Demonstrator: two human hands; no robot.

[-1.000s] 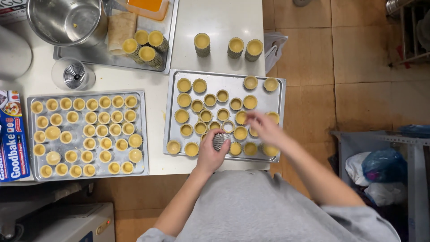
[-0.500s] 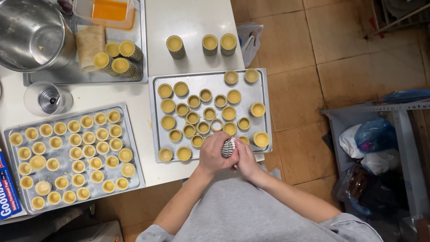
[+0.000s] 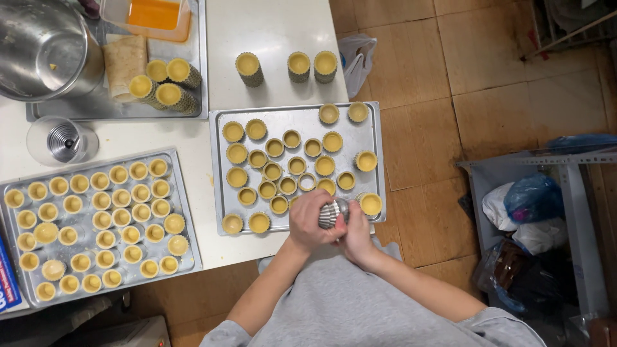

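Overhead view of a pastry counter [image 3: 276, 38]. Both hands were together at the near edge of the right baking tray [image 3: 373, 128], clamped on a single fluted metal tart mould [image 3: 331, 213]. The left hand [image 3: 308, 222] wrapped the mould from its left side, and the right hand [image 3: 355, 230] closed against it from the right, fingers curled over its far end; the mould lay on its side between them, with only its ribbed wall showing. Whether it carried dough could not be told. Just beyond the hands, the right baking tray held loosely scattered dough-lined tart shells [image 3: 275, 148], one [image 3: 371, 204] sitting just beside the right hand. Three stacks of lined moulds [image 3: 299, 65] stood on the counter behind this tray. To the left, well apart from the hands, a second tray [image 3: 186, 212] carried lined shells in close rows. Further back lay a third tray [image 3: 200, 96] with a large steel bowl [image 3: 38, 45], an orange-filled container [image 3: 151, 16] and more stacked moulds [image 3: 164, 83]; a glass with a metal insert [image 3: 63, 141] stood near it.
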